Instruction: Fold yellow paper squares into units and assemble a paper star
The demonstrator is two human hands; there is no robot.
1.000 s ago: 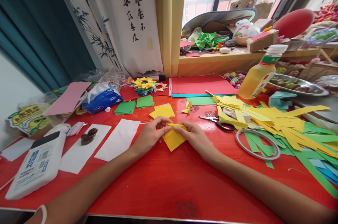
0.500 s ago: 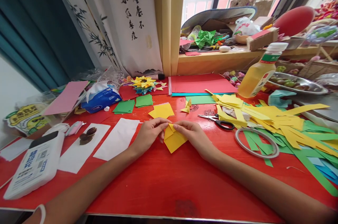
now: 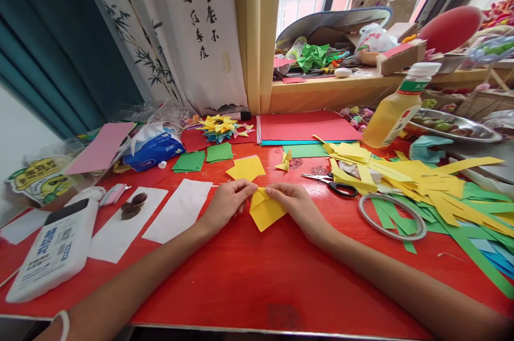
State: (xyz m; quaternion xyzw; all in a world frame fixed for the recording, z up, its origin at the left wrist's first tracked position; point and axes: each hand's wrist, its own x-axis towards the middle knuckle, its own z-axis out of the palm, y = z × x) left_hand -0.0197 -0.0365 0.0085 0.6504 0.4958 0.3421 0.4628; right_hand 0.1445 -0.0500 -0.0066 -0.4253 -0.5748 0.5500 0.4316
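A folded yellow paper square [image 3: 265, 212] lies on the red table [image 3: 257, 277] between my hands. My left hand [image 3: 227, 202] pinches its upper left corner with fingertips closed. From the right, my right hand [image 3: 295, 203] pinches the top edge, its fingers pressed on a small folded flap. The two sets of fingertips nearly meet at the paper's top.
Scissors [image 3: 331, 184] and a tape ring [image 3: 391, 217] lie to the right, beside a heap of yellow and green paper strips [image 3: 433, 186]. A loose yellow square [image 3: 246, 168], green squares [image 3: 201, 159], white sheets [image 3: 179, 210], a tissue pack [image 3: 155, 145] and a bottle [image 3: 393, 108] surround the hands.
A small flap at the paper's top corner has been folded down and pressed; both hands stayed nearly in place, fingertips drawing closer together.
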